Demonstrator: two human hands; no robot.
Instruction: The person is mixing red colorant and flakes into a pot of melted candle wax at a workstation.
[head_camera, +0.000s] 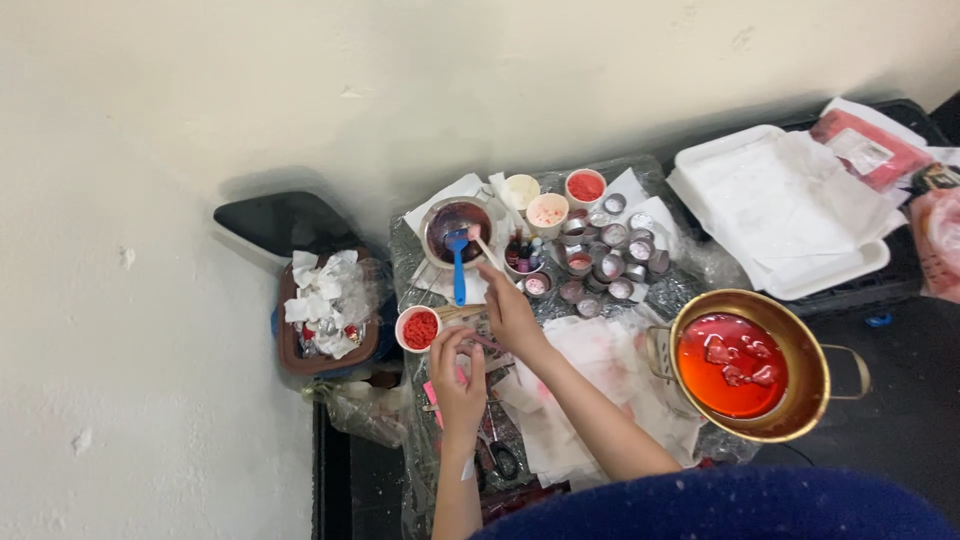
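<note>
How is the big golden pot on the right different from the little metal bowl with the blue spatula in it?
The golden pot is much bigger than the metal bowl. The pot holds bright orange-red liquid with pale lumps in it; the bowl is smeared dark purplish-red. The pot has side handles; the bowl shows none, and a blue spatula lies in it. Both are round and metal.

Light was bright and even, washing the pale wall beyond the fingers (487, 272) nearly white. A soft shadow lay on that wall above the worktop (700, 275). Glare glinted on the red liquid in the brass pot (752, 365) right of the fingers. The whole frame looked slightly soft, small items blurred.
</note>
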